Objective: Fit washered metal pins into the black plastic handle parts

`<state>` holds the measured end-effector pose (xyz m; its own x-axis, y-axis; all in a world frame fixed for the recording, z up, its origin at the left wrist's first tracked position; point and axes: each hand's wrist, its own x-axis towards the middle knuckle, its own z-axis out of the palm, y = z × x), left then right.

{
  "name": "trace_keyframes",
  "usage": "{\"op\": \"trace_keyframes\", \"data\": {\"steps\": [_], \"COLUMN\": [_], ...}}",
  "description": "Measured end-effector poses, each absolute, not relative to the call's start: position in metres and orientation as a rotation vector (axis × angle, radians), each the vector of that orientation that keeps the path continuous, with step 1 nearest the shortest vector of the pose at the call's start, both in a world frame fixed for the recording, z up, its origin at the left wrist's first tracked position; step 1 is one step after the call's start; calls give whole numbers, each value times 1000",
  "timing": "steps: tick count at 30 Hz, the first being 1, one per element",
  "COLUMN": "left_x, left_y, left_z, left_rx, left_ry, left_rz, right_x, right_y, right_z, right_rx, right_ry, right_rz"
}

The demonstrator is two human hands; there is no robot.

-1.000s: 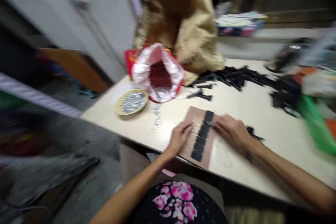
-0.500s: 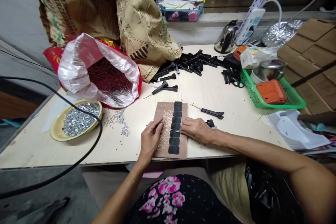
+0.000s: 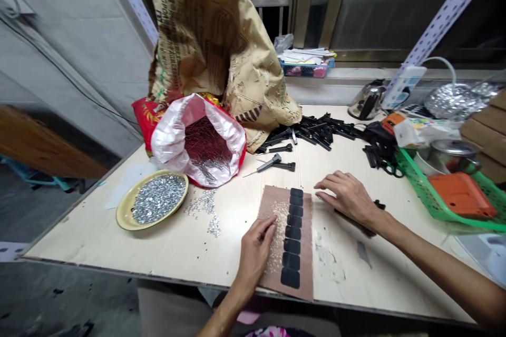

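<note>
A brown board lies at the table's front edge. On it runs a column of several black rounded squares, with many tiny pale bits scattered to their left. My left hand rests over the board's left side, thumb and forefinger pinched together; whatever is between them is too small to make out. To the right of the board, my right hand hovers with its fingers stretched out and nothing visible in them. Partly hidden beneath it lies a slim black tool.
Left stand a yellow dish of small silver pieces and an open red-and-white bag of thin dark-red and silver pins. Behind are a brown paper sack and piled black plastic parts. A green basket sits right.
My right hand has left the black squares and moved right, over the black tool, its fingers now spread. My left hand stays pinched over the board. The camera view has turned left and up.
</note>
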<state>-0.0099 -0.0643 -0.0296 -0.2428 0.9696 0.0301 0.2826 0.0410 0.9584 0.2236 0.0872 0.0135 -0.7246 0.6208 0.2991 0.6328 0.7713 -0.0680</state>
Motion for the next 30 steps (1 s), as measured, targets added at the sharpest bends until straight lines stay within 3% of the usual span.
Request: {"op": "trace_keyframes", "data": {"steps": [5, 10, 16, 30], "left_x": [-23, -91, -156, -151], "left_y": [-77, -102, -127, -114], "left_z": [-20, -15, -34, -42], "left_rx": [1319, 1340, 1516, 1911], "left_ry": [1668, 2151, 2346, 2357], "left_rz": [1292, 1324, 1057, 647], "right_x": [99, 25, 30, 70], "right_y": [123, 151, 156, 59], "right_z": [-1, -33, -35, -11], "right_rx": [-680, -589, -579, -572], "right_ry": [-2758, -2866, -2761, -2444], "right_rz": [-123, -151, -96, 210]}}
